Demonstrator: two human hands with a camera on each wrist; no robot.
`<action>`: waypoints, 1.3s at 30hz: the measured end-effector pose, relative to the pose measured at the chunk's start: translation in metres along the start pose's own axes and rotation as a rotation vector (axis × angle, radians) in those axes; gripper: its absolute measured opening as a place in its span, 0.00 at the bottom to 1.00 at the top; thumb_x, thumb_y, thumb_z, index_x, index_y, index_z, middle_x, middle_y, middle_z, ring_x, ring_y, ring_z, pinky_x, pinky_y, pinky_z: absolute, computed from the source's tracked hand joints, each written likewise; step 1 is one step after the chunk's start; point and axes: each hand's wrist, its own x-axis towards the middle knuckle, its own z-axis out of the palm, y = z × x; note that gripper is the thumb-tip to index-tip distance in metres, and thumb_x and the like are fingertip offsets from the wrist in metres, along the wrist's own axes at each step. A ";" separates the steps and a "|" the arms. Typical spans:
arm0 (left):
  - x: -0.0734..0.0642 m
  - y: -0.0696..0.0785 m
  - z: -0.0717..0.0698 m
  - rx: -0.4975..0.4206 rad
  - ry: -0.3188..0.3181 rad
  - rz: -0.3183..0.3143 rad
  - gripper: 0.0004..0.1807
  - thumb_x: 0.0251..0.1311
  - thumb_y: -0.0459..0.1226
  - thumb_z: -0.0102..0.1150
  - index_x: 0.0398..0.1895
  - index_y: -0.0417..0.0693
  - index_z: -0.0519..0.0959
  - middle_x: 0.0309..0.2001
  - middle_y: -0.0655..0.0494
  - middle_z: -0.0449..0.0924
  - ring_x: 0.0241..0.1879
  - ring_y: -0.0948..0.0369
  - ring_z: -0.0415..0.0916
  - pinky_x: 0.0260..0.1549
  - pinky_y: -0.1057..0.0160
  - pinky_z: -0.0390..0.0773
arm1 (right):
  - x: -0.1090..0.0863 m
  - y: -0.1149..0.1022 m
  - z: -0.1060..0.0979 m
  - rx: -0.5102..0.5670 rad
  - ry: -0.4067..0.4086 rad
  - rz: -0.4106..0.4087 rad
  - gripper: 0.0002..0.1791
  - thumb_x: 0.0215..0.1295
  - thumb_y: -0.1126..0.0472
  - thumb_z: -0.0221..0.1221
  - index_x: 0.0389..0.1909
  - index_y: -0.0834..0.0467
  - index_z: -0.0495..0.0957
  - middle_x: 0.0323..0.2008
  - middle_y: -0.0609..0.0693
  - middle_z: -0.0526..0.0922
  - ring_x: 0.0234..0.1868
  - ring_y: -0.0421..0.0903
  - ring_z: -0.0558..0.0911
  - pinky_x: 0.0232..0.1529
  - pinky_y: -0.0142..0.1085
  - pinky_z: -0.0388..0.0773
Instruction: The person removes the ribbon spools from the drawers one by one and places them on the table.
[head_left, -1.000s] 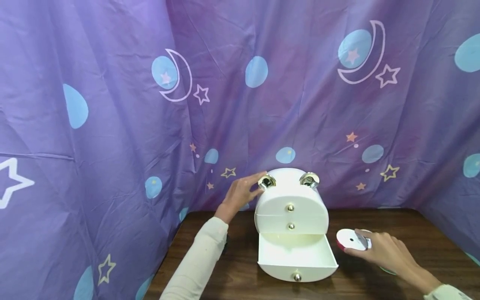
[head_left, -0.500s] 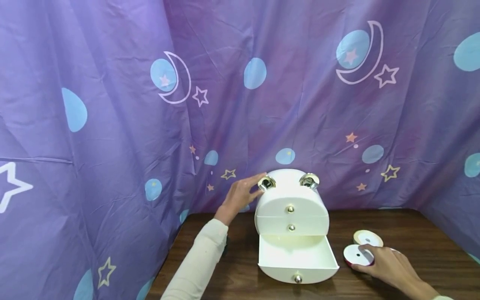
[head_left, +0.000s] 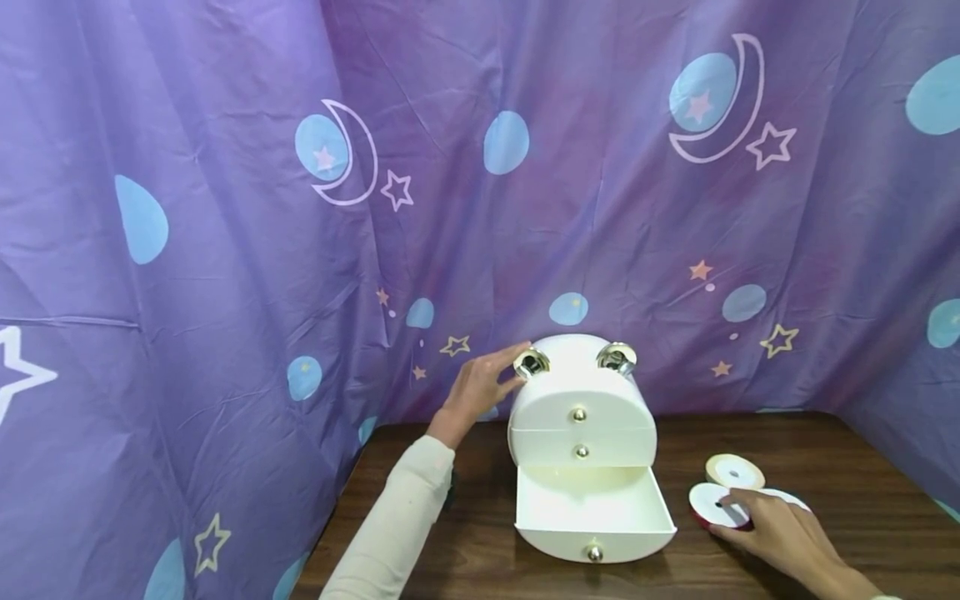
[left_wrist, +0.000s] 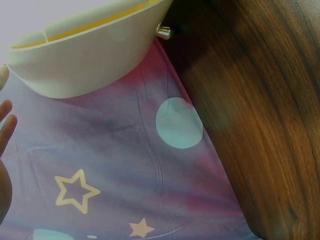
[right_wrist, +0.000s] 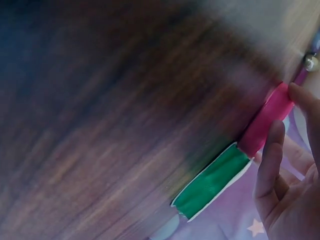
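A white frog-shaped drawer box (head_left: 581, 442) stands on the table, its bottom drawer (head_left: 592, 500) pulled out with nothing visible inside. My left hand (head_left: 480, 383) holds the gold-rimmed eye (head_left: 532, 364) at its top left between thumb and fingers; in the left wrist view only some fingers (left_wrist: 7, 132) show beside the box. To the right, my right hand (head_left: 787, 529) grips a flat red ribbon spool (right_wrist: 267, 120) with white sides, thumb and fingers at its rim. A green ribbon spool (right_wrist: 212, 182) sits right beside it, partly covered by the hand in the head view.
A cream-edged ribbon spool (head_left: 735, 472) lies just behind the red one. The dark wooden table (head_left: 480, 546) meets a purple curtain (head_left: 450, 208) with moons and stars at its back. Something dark shows in part behind the left sleeve (head_left: 390, 525).
My right hand has brought the red ribbon spool nearer to me and down to the table, uncovering the cream-edged spool. My left hand has stayed on the box.
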 end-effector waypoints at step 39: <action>-0.001 -0.001 0.000 0.012 0.003 0.011 0.36 0.62 0.44 0.75 0.73 0.54 0.74 0.66 0.53 0.80 0.56 0.55 0.84 0.49 0.61 0.86 | 0.057 -0.067 -0.042 0.089 0.278 -0.400 0.28 0.54 0.36 0.73 0.51 0.48 0.90 0.41 0.42 0.92 0.23 0.32 0.81 0.18 0.33 0.78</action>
